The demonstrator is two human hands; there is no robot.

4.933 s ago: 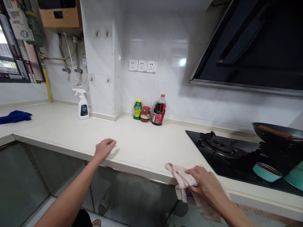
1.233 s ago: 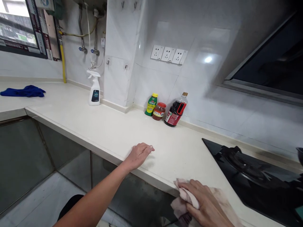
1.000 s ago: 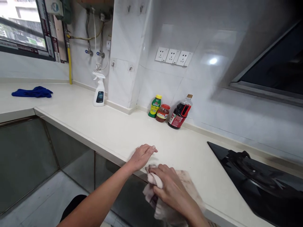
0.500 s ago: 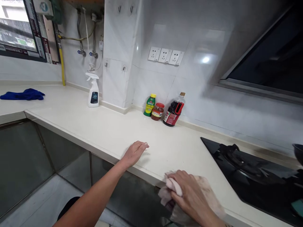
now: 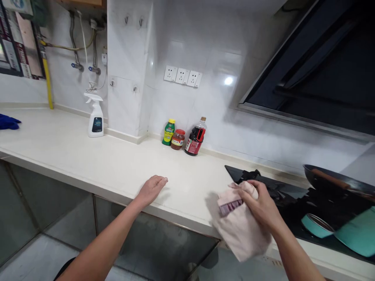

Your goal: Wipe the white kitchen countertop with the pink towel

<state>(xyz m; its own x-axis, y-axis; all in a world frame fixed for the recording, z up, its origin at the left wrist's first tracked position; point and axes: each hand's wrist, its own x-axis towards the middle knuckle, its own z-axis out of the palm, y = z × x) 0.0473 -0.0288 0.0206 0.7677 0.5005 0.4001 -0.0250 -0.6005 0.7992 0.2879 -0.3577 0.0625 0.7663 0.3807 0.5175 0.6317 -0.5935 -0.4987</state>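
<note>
My right hand (image 5: 260,203) grips a pale pink cloth (image 5: 241,234) with a purple patterned band. The cloth hangs down in folds over the front part of the counter, beside the left end of the hob. My left hand (image 5: 152,189) is over the front of the cream countertop (image 5: 125,160), holding nothing, with its fingers extended; whether it touches the surface I cannot tell. Against the wall behind stand a green bottle with a yellow cap (image 5: 168,132), a red-lidded jar (image 5: 177,139) and a large bottle of dark sauce (image 5: 195,137).
On the right lies a black gas hob (image 5: 295,222), with a wok (image 5: 336,181) and turquoise cookware (image 5: 318,226) on it. A range hood (image 5: 316,74) slopes above. Farther left are a white spray bottle (image 5: 96,117) and a blue cloth (image 5: 8,121).
My right hand has lifted the pink cloth up and to the right, and more of the cloth now hangs loose. The view has turned right, showing more of the hob.
</note>
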